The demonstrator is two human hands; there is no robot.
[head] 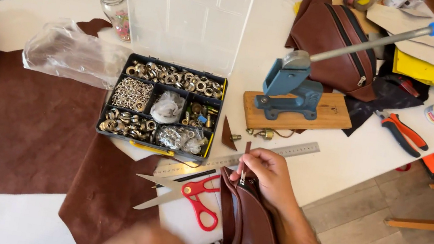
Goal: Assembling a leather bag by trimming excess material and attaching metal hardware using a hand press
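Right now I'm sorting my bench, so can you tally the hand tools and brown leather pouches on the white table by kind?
Red-handled scissors: 1
Steel ruler: 1
Orange-and-black pliers: 1
Blue lever press on its wooden base: 1
Brown leather zip pouches: 2, one far, one with its zip pull pinched by the right hand
Total: 6

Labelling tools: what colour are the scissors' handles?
Red, on the scissors lying open beside the right hand; head view.

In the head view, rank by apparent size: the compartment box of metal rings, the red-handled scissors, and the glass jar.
1. Compartment box, lid open, clearly largest.
2. Red-handled scissors.
3. Glass jar, though it sits farther away and is partly hidden.
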